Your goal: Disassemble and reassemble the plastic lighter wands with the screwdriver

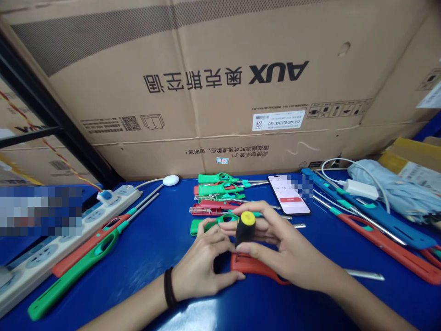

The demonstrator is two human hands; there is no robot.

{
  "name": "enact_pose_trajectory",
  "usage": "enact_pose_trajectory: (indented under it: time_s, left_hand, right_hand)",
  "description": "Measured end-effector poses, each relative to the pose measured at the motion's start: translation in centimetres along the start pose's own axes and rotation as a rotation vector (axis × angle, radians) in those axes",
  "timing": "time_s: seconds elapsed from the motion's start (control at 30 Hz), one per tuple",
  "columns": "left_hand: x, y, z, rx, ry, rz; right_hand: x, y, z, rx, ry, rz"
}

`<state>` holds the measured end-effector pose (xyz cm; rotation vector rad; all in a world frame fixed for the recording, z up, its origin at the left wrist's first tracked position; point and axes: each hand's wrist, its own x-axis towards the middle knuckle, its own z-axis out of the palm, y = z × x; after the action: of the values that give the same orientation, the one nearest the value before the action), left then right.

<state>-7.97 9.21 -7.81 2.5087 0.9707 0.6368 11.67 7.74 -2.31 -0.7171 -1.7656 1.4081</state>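
Brown printed cardboard point(220, 50) backs a glossy blue surface point(148, 266).
Across its middle lies a row of green and red plastic lighters point(215, 189); nearer, the left hand point(206, 263) has its grip closed, thumb and fingers about one end of a curved red plastic lighter body point(257, 266) lying on the surface. The right hand point(291, 255) has its grip wrapped around a black-handled screwdriver with a yellow cap point(245, 230), upright, its thin shaft seeming to meet that same end; the tip's exact seating cannot be told. Should the screwdriver tilt, its tip could skid, scratching the plastic or jabbing the left fingers close by; a slackened left grip could let the rounded body twist under turning force.
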Motion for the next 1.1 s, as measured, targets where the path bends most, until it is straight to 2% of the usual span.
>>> enact_pose_trajectory:
  time_s: [0.1,0.2,0.27,0.3,0.37,0.43,0.53,0.63,0.73,0.8,0.9,1.0,1.1]
  left_hand:
    - [0.0,-0.1,0.0,-0.01,-0.003,0.014]
    - [0.0,-0.3,0.1,0.03,0.021,0.056]
    - [0.0,-0.5,0.2,0.054,0.042,0.076]
    - [0.0,-0.5,0.3,0.058,0.047,0.081]
    - [0.0,-0.5,0.3,0.059,0.049,0.081]
    - [0.0,-0.5,0.3,0.058,0.057,0.084]
    - [-0.1,-0.5,0.3,0.053,0.064,0.088]
    - [-0.3,-0.7,0.5,0.04,0.069,0.087]
    - [-0.3,-0.9,0.7,0.034,0.072,0.081]
    - [-0.3,-0.9,0.7,0.027,0.062,0.08]
    - [-0.2,-0.7,0.6,0.019,0.084,0.098]
    - [-0.3,-0.6,0.6,0.034,0.128,0.119]
    - [-0.4,-0.6,0.6,0.033,0.108,0.109]
  right_hand:
    - [-0.3,0.1,0.0,0.088,-0.054,0.027]
    - [-0.1,0.6,0.3,0.161,-0.066,-0.015]
    - [0.3,1.5,0.8,0.242,0.007,-0.051]
    - [0.6,2.0,1.1,0.301,0.071,-0.047]
    - [1.1,2.9,1.7,0.483,0.203,-0.131]
    - [1.6,3.5,2.4,0.566,0.217,-0.155]
    - [1.9,3.3,3.1,0.538,0.189,-0.156]
    - [1.9,2.1,3.1,0.41,0.156,-0.16]
    - [1.8,1.0,2.9,0.298,0.064,-0.173]
    - [1.8,0.7,2.7,0.276,0.018,-0.129]
    - [1.9,1.3,2.9,0.297,0.04,-0.068]
    - [2.1,2.0,3.3,0.389,0.079,-0.099]
    - [2.4,1.9,3.6,0.4,0.094,-0.106]
